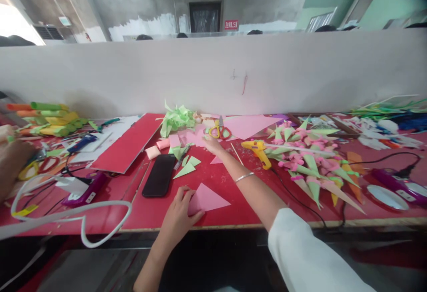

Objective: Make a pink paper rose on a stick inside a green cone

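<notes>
My left hand (180,214) rests near the table's front edge, thumb and fingers pinching the left corner of a pink paper triangle (208,199) that lies flat. My right hand (211,142) is stretched far forward, fingers closing on the yellow and red scissors (219,130), which lie on pink paper scraps. A silver bracelet (244,177) sits on that wrist. A black phone (159,175) lies just left of the triangle.
A yellow glue gun (256,150) and its black cable lie right of my arm, beside a heap of green and pink paper cones (308,161). Crumpled green paper (176,119), rolled paper tubes (53,121), a red board (128,145) and a white partition (213,72) surround. Another person's hand (11,158) at far left.
</notes>
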`<action>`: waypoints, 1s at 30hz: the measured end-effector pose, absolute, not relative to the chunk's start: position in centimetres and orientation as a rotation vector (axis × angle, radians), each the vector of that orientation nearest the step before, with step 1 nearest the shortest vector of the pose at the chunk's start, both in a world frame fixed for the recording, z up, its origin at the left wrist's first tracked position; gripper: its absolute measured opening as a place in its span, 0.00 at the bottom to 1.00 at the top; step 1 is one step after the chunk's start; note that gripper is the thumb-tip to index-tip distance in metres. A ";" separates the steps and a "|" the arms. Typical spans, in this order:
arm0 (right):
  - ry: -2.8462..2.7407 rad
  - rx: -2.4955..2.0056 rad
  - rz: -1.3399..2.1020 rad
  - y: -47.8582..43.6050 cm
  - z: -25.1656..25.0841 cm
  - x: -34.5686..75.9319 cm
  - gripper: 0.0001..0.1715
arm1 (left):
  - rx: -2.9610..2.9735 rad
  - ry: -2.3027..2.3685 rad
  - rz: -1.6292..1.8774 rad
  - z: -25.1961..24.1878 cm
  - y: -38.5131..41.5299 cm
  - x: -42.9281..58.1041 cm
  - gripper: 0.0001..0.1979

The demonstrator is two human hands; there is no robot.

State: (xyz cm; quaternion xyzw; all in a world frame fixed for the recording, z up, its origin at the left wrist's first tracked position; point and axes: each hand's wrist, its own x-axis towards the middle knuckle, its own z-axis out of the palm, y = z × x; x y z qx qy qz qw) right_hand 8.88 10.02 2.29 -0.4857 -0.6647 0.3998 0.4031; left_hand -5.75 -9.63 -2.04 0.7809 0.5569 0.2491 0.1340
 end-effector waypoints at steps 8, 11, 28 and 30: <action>-2.263 -0.800 1.050 -2.3 5.8 14.2 0.19 | 2.459 1.517 0.590 -1.2 -9.7 -5.2 0.04; -2.438 -0.869 0.708 -6.8 5.4 15.4 0.24 | 2.579 1.466 0.500 -0.5 -10.0 -4.3 0.05; -1.945 -1.031 1.052 -9.0 0.0 19.5 0.16 | 2.660 1.158 0.306 0.9 -11.2 -3.2 0.31; -2.008 -1.035 1.069 -8.9 0.1 20.1 0.17 | 2.613 1.181 0.284 0.7 -11.2 -3.2 0.30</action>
